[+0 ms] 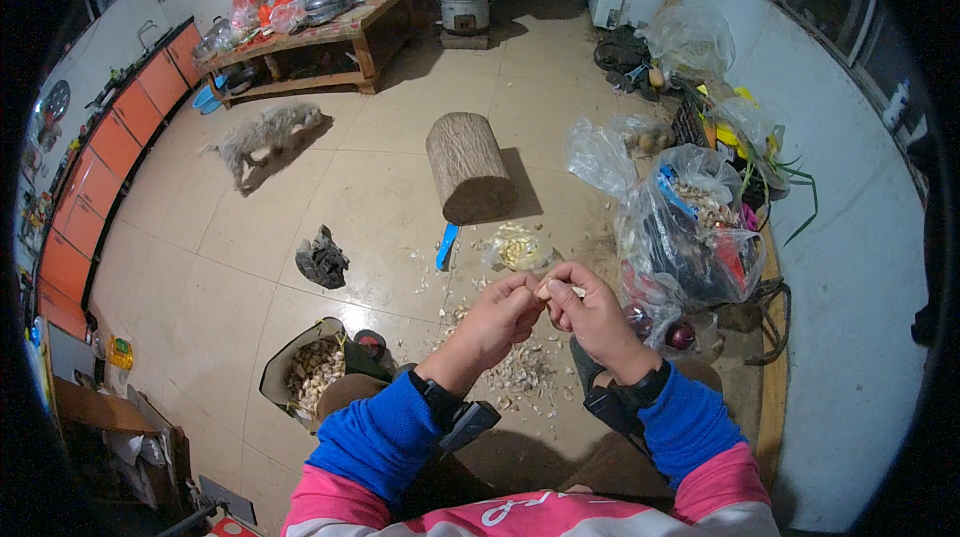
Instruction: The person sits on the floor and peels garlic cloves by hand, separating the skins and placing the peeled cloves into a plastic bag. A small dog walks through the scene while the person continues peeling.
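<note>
My left hand (501,310) and my right hand (589,310) meet at the fingertips. Pinched between them is a small pale garlic clove (544,292), mostly covered by the fingers. Just beyond my hands, a clear plastic bag (546,249) on the floor holds peeled cloves (516,249). Loose garlic skins (523,372) lie scattered beneath my wrists. To the left, by my knee, an open bag (271,379) is filled with unpeeled cloves (316,372). A blue-handled knife (447,246) rests on the tiles in front of a log.
The upright-barked log (469,162) lies ahead. A grey dog (270,133) stands at left, beyond a dark crumpled cloth or bag (322,259). Plastic bags of waste (686,237) and a red onion (680,336) line the right wall. A wooden table (367,49) stands farther back.
</note>
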